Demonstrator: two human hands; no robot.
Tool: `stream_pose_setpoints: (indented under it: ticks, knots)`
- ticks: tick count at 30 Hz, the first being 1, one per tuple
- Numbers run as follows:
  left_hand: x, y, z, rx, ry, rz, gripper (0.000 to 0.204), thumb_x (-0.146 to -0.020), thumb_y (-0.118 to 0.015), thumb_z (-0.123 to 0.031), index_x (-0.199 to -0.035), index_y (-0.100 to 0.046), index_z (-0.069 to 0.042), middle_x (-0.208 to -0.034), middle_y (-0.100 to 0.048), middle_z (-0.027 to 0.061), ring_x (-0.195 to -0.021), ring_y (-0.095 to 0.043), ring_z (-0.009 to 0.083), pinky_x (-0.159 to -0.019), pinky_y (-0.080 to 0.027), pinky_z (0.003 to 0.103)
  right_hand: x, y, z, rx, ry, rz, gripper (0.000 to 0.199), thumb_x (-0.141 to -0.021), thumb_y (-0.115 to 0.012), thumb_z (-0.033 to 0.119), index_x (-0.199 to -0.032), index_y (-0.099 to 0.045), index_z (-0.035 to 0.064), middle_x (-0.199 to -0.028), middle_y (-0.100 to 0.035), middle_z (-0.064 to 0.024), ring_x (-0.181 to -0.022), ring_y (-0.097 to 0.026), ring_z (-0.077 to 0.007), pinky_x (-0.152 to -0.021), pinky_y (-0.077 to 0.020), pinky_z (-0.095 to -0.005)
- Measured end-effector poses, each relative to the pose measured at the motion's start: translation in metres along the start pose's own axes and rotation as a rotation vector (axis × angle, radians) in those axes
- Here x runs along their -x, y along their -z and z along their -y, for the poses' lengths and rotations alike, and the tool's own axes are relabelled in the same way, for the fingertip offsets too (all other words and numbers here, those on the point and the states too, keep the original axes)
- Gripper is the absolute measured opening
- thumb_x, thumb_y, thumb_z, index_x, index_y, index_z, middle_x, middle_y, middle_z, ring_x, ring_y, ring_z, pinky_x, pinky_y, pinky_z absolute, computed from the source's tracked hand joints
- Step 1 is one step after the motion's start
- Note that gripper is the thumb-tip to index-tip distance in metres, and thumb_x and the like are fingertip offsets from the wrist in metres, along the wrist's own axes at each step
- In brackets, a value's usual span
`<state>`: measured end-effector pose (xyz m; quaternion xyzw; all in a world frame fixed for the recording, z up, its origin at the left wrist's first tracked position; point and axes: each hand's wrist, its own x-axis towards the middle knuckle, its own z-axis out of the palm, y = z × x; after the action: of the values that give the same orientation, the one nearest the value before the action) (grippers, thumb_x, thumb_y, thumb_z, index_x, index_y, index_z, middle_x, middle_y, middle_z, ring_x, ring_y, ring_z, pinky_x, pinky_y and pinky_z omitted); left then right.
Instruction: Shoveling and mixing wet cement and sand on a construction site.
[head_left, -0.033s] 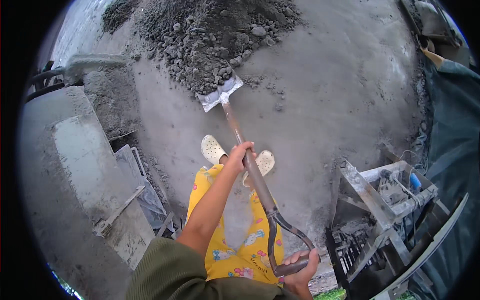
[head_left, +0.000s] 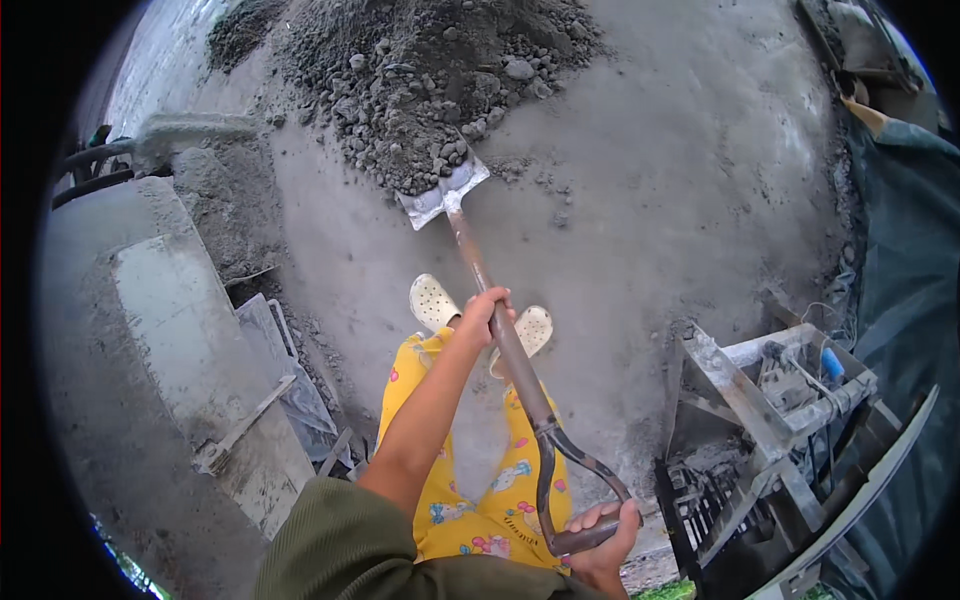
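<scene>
A shovel [head_left: 520, 372] runs from the lower right up to the pile, its brown shaft slanting in front of me. My left hand [head_left: 488, 312] is closed around the middle of the shaft. At the near end, my right hand [head_left: 606, 538] wraps the crossbar of the D-shaped grip. The worn metal blade [head_left: 440, 192] is pushed into the near edge of a heap of dark grey, lumpy soil-like material [head_left: 400, 110]. Lumps cover the blade's front part, so its tip is hidden.
Grey dusty floor [head_left: 660, 190] stretches right of the heap. My feet, in cream clogs [head_left: 432, 303], stand below the blade. At left lies a dusty board [head_left: 190, 330] beside rubble. A metal frame machine [head_left: 770, 400] and a dark green tarp [head_left: 905, 250] are at right.
</scene>
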<state>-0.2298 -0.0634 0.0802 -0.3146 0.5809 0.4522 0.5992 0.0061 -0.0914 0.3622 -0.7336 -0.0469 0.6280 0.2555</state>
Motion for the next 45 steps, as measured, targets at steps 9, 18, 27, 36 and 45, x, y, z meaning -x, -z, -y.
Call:
stream_pose_setpoints:
  ticks: [9, 18, 27, 36, 45]
  knots:
    - [0.011, -0.008, -0.037, -0.062, -0.055, -0.143, 0.011, -0.068, -0.053, -0.010, -0.072, -0.046, -0.002, -0.058, -0.046, 0.0064, -0.046, -0.048, 0.0173, -0.041, -0.041, 0.032, 0.022, -0.051, 0.031, -0.051, -0.106, -0.044, 0.036, -0.078, -0.043, 0.045, -0.066, -0.040, 0.0114, -0.047, -0.039, -0.0051, -0.041, -0.042, -0.0206, -0.042, -0.0392, -0.0353]
    - [-0.045, -0.013, -0.171, -0.153, -0.018, -0.194, 0.029, -0.070, -0.061, -0.025, -0.087, -0.046, -0.008, -0.067, -0.053, 0.0049, -0.052, -0.054, 0.0173, -0.052, -0.047, 0.033, -0.038, -0.154, 0.041, -0.251, -0.099, 0.332, 0.036, -0.081, -0.042, 0.044, -0.066, -0.040, 0.0113, -0.049, -0.041, -0.0050, -0.042, -0.043, -0.0182, -0.042, -0.0393, -0.0323]
    - [-0.134, 0.025, -0.139, 0.145, 0.061, -0.082, 0.049, -0.070, -0.064, -0.029, -0.105, -0.037, -0.007, -0.089, -0.050, 0.0133, -0.081, -0.053, 0.0282, -0.071, -0.044, 0.042, -0.121, -0.118, 0.007, -0.063, -0.100, -0.223, 0.040, -0.075, -0.049, 0.050, -0.065, -0.037, 0.0137, -0.049, -0.038, -0.0001, -0.039, -0.040, -0.0138, -0.039, -0.0354, -0.0255]
    - [-0.146, 0.014, -0.131, 0.317, 0.209, -0.014, 0.016, -0.067, -0.057, -0.016, -0.058, -0.044, -0.013, -0.051, -0.042, -0.0014, -0.046, -0.043, 0.0127, -0.048, -0.040, 0.029, -0.140, -0.094, -0.019, 0.054, 0.036, -0.513, 0.040, -0.076, -0.046, 0.049, -0.064, -0.038, 0.0114, -0.045, -0.037, -0.0013, -0.035, -0.038, -0.0131, -0.033, -0.0335, -0.0257]
    - [-0.085, 0.020, -0.171, 0.322, 0.263, -0.088, 0.013, -0.064, -0.055, -0.013, -0.058, -0.044, -0.012, -0.051, -0.042, -0.0007, -0.045, -0.043, 0.0131, -0.047, -0.039, 0.029, -0.103, -0.078, -0.026, 0.019, -0.032, -0.528, 0.040, -0.075, -0.043, 0.049, -0.061, -0.041, 0.0118, -0.042, -0.036, -0.0017, -0.033, -0.038, -0.0145, -0.030, -0.0335, -0.0263]
